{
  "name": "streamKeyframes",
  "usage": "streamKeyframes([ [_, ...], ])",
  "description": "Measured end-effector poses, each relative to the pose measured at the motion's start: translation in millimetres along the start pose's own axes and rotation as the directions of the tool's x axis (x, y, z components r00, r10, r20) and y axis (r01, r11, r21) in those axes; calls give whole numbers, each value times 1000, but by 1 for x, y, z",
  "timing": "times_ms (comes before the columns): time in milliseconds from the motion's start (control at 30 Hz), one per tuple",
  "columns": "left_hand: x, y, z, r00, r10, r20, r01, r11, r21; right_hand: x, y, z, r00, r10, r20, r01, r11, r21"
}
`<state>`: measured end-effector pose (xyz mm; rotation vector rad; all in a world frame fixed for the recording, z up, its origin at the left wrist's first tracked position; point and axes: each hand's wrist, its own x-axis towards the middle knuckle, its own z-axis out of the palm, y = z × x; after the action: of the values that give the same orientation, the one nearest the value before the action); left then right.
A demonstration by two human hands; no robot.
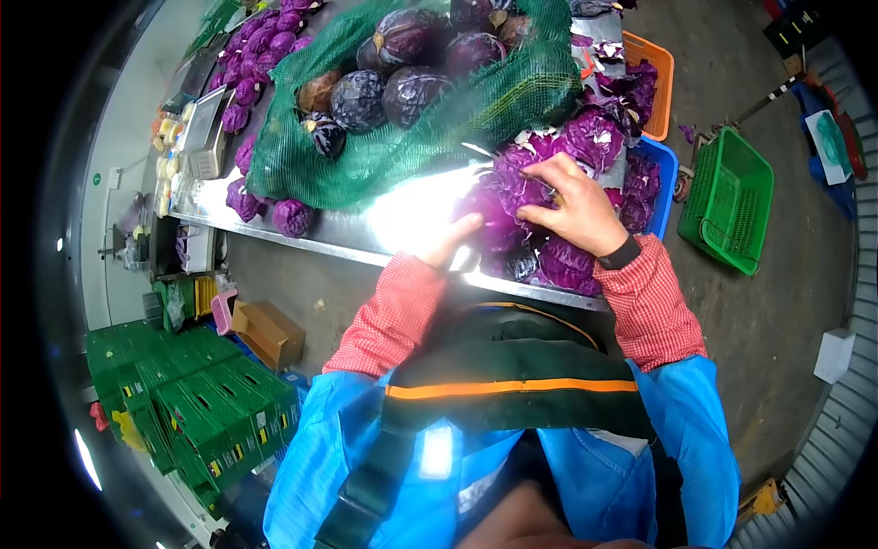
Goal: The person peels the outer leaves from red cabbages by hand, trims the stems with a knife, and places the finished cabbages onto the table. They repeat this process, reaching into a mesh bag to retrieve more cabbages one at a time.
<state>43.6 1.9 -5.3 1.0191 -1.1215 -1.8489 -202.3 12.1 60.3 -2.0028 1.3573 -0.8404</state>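
Observation:
A purple red cabbage (492,218) is between my two hands at the metal table's front edge. My left hand (446,243) grips its left side, the thumb lying on it and the other fingers mostly hidden. My right hand (581,206) is closed from the right, its bent fingers on a crinkled outer leaf (523,183) of the same cabbage. Loose cabbage leaves (590,137) are heaped just beyond and beside the right hand. More leaves (565,263) lie below it. Glare washes out the tabletop near the left hand.
A green mesh sack (302,178) holds several dark cabbages. Peeled cabbages (261,41) line the table's far left, near a scale (208,135). Blue (668,188) and orange (665,82) crates with leaves stand at the right. A green basket (729,201) and stacked green crates (215,412) are on the floor.

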Motion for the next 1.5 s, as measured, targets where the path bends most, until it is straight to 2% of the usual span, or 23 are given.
streamKeyframes([
  [33,0,1,2,1000,22,3,-22,1000,2,1,3,3,999,24,-38,-21,996,90],
  [167,-7,7,20,997,32,-72,-28,997,65,-8,3,7,992,69,-101,-63,996,60],
  [267,-11,22,50,984,-20,-176,19,1000,-10,-21,-2,-1,969,241,60,-247,953,172],
  [300,-8,18,53,966,10,-260,-6,1000,17,-29,0,0,977,200,77,-214,916,339],
  [333,-8,17,51,959,29,-282,-23,999,25,-33,2,3,998,65,17,-63,822,566],
  [400,-6,14,43,948,27,-316,-20,999,27,-43,1,-24,856,456,243,-485,544,685],
  [433,-4,7,33,953,-32,-301,31,999,-8,-41,21,-19,835,529,148,-465,538,703],
  [467,-3,2,24,955,-89,-282,78,996,-52,-37,37,-8,887,420,-191,-374,897,235],
  [533,2,-4,20,976,-111,-187,87,988,-129,-35,30,2,941,114,-319,-191,956,-224],
  [633,3,8,40,998,-60,1,58,961,-272,-28,-10,14,964,211,-164,-240,953,-186],
  [733,0,13,43,974,-225,13,214,901,-377,-25,7,21,968,171,-183,-188,979,-77],
  [833,2,1,31,971,-236,39,233,897,-374,-27,8,16,970,175,-171,-164,983,78],
  [933,2,-3,37,997,-66,-43,51,959,-277,-33,18,24,942,318,-106,-300,940,160],
  [967,0,-2,40,996,-49,-78,31,974,-225,-34,20,29,951,245,-187,-231,968,93],
  [1067,-5,5,48,985,-16,-173,8,999,-45,-38,23,24,934,343,97,-353,851,390],
  [1100,-5,7,50,980,-14,-201,18,1000,21,-35,21,35,980,190,61,-182,722,667],
  [1200,-5,16,58,971,-38,-238,50,998,45,-45,5,14,909,152,387,-410,177,895],
  [1267,-6,17,58,971,-67,-230,65,998,-16,-31,-13,-5,940,296,172,-216,121,969],
  [1300,-7,17,56,973,-80,-216,70,996,-54,-21,0,0,936,349,-49,-142,500,854],
  [1333,-7,16,56,976,-83,-203,69,995,-76,-13,6,3,911,309,-272,-96,801,591],
  [1400,-7,15,55,981,-76,-181,57,993,-107,-17,0,-4,861,507,-36,-502,859,103],
  [1467,-8,10,55,981,-53,-185,38,996,-83,-25,1,18,933,346,-98,-344,938,41],
  [1500,-8,7,54,981,-34,-192,25,999,-47,-27,7,31,947,231,-223,-228,973,41],
])
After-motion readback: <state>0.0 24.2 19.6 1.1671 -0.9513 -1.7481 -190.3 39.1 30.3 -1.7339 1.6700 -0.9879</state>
